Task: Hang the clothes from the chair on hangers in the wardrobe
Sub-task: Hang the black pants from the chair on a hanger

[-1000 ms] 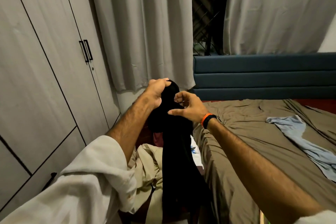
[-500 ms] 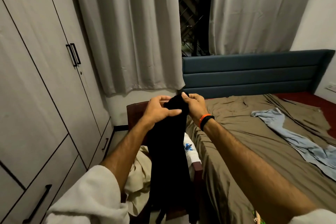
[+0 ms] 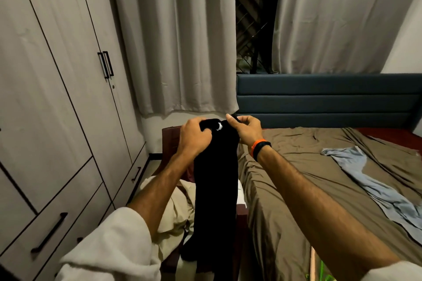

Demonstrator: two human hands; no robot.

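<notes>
At twelve o'clock from the chest, the left hand (image 3: 194,136) clenches the top edge of the black garment (image 3: 214,189) while the right hand (image 3: 245,130) pinches the same edge, index finger raised; a half second ago the two hands sat closer together on that edge, and a small white tag now shows between them, so the top seems to have been opened out, likely to find the waist or collar. From there the cloth hangs straight down over the chair (image 3: 172,141), where beige clothes (image 3: 175,212) remain. At nine o'clock the wardrobe (image 3: 68,98) stands closed; no hanger is in view
</notes>
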